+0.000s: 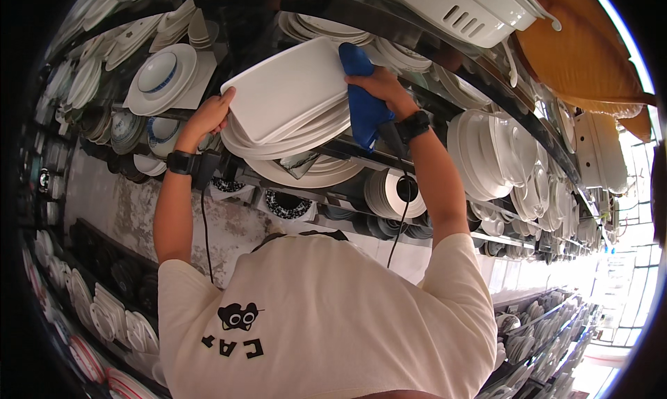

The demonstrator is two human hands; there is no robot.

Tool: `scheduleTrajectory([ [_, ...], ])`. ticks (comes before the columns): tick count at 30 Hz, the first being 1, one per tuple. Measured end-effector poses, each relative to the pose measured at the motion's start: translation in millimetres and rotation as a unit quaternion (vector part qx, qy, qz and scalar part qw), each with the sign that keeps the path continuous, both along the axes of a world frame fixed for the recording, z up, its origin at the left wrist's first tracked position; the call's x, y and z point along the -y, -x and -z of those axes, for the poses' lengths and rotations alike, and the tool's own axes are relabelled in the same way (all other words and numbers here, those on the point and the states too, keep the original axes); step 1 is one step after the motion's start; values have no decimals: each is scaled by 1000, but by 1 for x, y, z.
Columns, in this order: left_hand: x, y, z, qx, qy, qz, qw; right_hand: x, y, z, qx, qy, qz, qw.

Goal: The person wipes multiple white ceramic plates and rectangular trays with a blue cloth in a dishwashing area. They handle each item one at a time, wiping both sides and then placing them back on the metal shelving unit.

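A white rectangular plate (288, 83) lies tilted over a stack of white oval plates (306, 138) on the shelf in front of me. My left hand (214, 114) grips its left edge, thumb on top and fingers curled beneath. At the opposite edge, my right hand (382, 86) is closed on a blue cloth (368, 114), which hangs down beside the stack. The cloth touches the plate's right side. Below, on a lower level, sits a large white plate (337, 176) with a small dark-patterned piece on it.
White plates with a blue-rimmed bowl (157, 72) stand to the left. Stacked round white dishes (479, 156) fill the shelf at right. A white slotted basket (458, 13) sits above, beside a brown leaf-shaped piece (577, 51). More crockery shelves (104, 288) run behind me.
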State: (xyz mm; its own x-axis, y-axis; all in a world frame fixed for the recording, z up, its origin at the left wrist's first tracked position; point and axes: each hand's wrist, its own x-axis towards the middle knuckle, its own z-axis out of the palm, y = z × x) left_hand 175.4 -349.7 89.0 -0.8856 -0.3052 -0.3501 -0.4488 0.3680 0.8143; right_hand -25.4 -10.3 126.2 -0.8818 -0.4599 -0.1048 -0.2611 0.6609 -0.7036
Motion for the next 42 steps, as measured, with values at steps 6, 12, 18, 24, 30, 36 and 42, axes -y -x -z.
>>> scheduleTrajectory([
  [6,-1,3,-1,-1,-5,-31,999,-8,0,2,111,59,16,992],
  [12,-5,3,7,-32,-34,-85,995,-26,-18,-2,237,214,0,948],
  [18,-10,5,6,-51,-9,-110,993,-44,-44,5,257,306,79,913],
  [24,-9,6,9,-42,0,-112,993,-76,-56,15,274,357,90,889],
  [30,-15,4,7,-36,1,-131,991,-131,-88,50,207,349,124,905],
  [36,-13,-16,8,-37,-28,-103,994,-184,-108,89,10,191,252,948],
  [42,-38,-48,8,-45,-76,-148,985,-186,-115,115,-293,-50,225,928],
])
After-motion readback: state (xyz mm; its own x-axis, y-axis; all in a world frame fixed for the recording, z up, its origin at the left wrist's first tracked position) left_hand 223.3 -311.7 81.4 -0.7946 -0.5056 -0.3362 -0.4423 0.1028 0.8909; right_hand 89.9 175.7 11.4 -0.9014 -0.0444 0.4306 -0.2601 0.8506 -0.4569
